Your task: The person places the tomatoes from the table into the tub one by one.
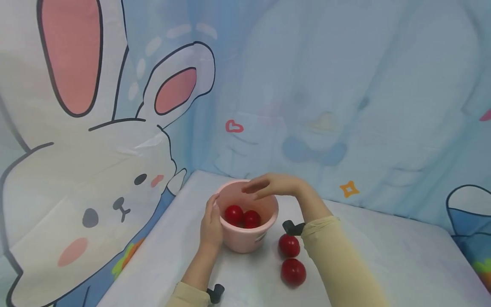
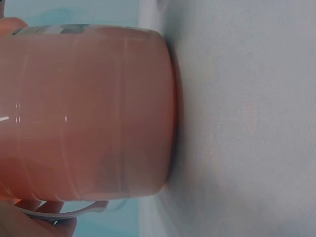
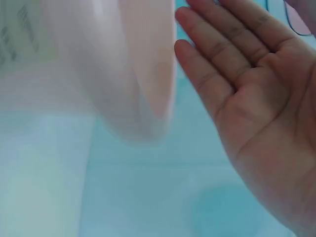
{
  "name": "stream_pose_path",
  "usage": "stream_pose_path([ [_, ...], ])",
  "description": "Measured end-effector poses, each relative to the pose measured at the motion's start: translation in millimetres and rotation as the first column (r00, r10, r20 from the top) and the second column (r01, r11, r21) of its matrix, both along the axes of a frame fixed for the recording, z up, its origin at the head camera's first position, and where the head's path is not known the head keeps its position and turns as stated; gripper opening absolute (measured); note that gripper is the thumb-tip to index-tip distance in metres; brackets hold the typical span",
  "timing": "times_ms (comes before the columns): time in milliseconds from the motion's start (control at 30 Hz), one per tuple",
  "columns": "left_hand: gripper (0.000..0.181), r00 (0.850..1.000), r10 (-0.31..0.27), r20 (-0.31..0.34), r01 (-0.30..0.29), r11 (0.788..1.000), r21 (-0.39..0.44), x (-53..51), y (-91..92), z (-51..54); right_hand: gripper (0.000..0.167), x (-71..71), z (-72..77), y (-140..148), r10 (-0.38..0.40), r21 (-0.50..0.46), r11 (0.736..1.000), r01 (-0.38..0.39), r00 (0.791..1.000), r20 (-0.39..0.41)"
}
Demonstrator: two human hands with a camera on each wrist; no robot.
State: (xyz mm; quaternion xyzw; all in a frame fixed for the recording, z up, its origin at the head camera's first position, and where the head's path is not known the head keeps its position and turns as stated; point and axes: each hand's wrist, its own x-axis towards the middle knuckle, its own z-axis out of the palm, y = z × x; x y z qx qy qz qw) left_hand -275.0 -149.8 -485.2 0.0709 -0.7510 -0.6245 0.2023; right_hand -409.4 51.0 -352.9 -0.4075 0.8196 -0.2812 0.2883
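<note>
A pink bucket (image 1: 245,238) stands upright on the white table. Inside it lie two shiny red balls or round fruits (image 1: 233,215); their exact kind cannot be told. My left hand (image 1: 211,226) grips the bucket's left side, its fingers near the rim. In the left wrist view, the fingers (image 2: 66,226) lie by the pale bucket handle (image 2: 81,211). Over the bucket's opening hovers my right hand (image 1: 274,186), empty, its fingers extended. The right wrist view shows its bare palm (image 3: 261,98) beside the rim. Two more red round things (image 1: 293,272) rest on the table right of the bucket.
The white table (image 1: 383,256) extends to the right and toward the front. Behind it and along the left hangs a blue curtain (image 1: 345,85) with cartoon animals. A dark camera mount (image 1: 293,228) on the right wrist is close to the loose red things.
</note>
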Motion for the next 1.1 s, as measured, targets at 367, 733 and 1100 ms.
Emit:
stream_pose_path([
  [367,0.040,1.000,-0.003,-0.017,0.002,1.000,-0.006,1.4,-2.6,-1.4,0.048,13.2,-0.9,57.9,-0.125,-0.198,0.974,0.113,0.991,-0.050],
  [733,0.040,1.000,-0.019,0.006,0.019,1.000,0.008,2.6,1.3,-1.6,0.052,41.7,-23.7,124.0,-0.242,-0.409,0.890,0.199,0.969,-0.054],
  [1100,0.040,1.000,-0.010,0.013,0.010,1.000,-0.001,1.9,0.8,-1.3,0.054,76.3,-60.8,162.1,-0.350,-0.507,0.821,0.263,0.933,-0.082],
])
